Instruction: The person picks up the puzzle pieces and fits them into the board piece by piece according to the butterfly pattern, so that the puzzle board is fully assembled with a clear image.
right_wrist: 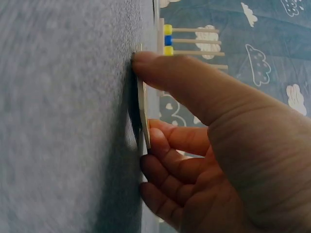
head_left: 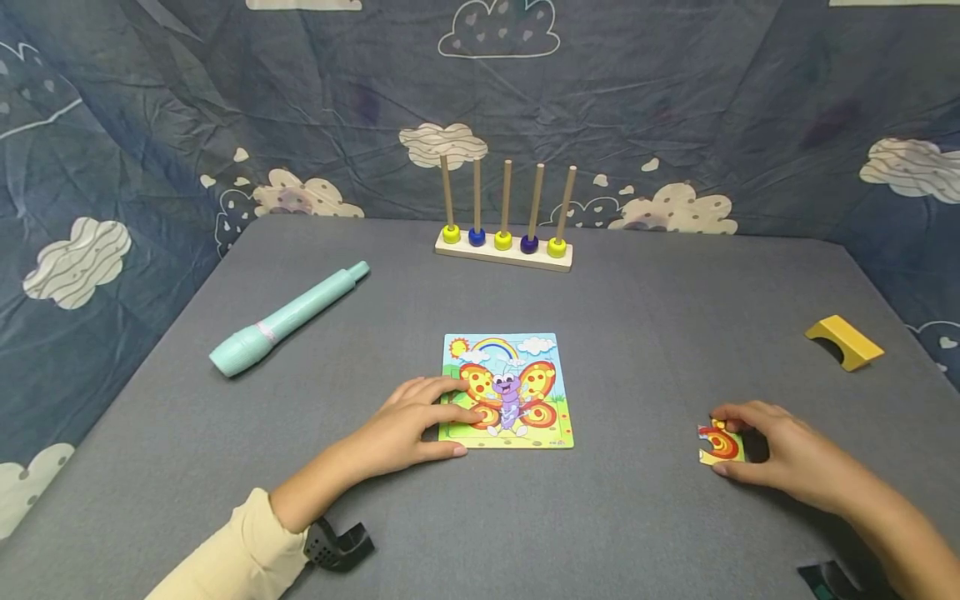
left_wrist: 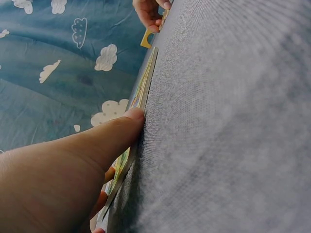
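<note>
A square butterfly jigsaw puzzle (head_left: pixel 555 429) lies flat in the middle of the table in the head view. My left hand (head_left: pixel 420 421) rests on its left side, with fingers spread over the picture and the thumb by the lower left corner. The left wrist view shows the thumb (left_wrist: pixel 116 131) along the board's edge. Off to the right, my right hand (head_left: pixel 787 450) pinches a small puzzle piece (head_left: pixel 723 444) with a red and orange swirl between thumb and fingers. Seen edge-on in the right wrist view, the piece (right_wrist: pixel 142 104) is tilted close over the tabletop.
Behind the puzzle stands a wooden peg rack (head_left: pixel 502 252) with yellow and blue beads. A light teal toy microphone (head_left: pixel 288 319) lies at the left. At the right sits a yellow arch block (head_left: pixel 846 342). Cloud-printed dark cloth (head_left: pixel 637 100) hangs around the grey table.
</note>
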`<act>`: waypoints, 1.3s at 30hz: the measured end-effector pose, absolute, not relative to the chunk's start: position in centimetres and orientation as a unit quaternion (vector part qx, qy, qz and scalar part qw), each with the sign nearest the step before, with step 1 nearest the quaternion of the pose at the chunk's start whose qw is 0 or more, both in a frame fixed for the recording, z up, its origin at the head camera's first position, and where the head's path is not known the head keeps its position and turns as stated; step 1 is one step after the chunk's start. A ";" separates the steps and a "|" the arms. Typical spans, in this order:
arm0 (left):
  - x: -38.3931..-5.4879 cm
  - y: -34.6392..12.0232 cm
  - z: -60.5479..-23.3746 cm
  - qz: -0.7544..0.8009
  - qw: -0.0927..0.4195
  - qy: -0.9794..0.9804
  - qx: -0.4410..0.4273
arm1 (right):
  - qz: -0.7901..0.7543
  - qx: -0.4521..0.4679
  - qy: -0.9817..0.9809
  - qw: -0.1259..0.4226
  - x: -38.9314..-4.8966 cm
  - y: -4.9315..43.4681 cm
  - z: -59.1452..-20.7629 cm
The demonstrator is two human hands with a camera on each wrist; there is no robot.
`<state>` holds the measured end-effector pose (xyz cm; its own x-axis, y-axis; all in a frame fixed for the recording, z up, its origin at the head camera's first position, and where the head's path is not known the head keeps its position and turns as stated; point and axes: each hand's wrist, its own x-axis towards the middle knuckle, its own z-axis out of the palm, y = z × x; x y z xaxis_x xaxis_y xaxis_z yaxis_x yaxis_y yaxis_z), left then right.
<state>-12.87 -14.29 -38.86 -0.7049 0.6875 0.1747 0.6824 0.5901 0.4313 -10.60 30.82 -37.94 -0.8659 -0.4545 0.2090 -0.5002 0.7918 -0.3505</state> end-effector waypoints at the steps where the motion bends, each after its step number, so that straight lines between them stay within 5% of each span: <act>1: -12.9 -14.3 -38.8 0.239 0.006 0.892 0.384 | 0.200 0.251 -0.945 0.058 -10.5 30.7 -37.9; 18: -12.6 -12.7 -38.1 0.184 -0.024 0.899 0.397 | 0.244 0.328 -0.909 0.085 -10.6 22.4 -34.0; 26: -12.6 -11.6 -37.7 0.188 0.020 0.888 0.418 | 0.254 0.348 -0.900 0.058 -12.0 16.9 -35.6; 39: -11.5 -10.6 -37.2 0.092 0.006 0.892 0.444 | 0.263 0.329 -0.907 0.012 -14.0 14.1 -37.8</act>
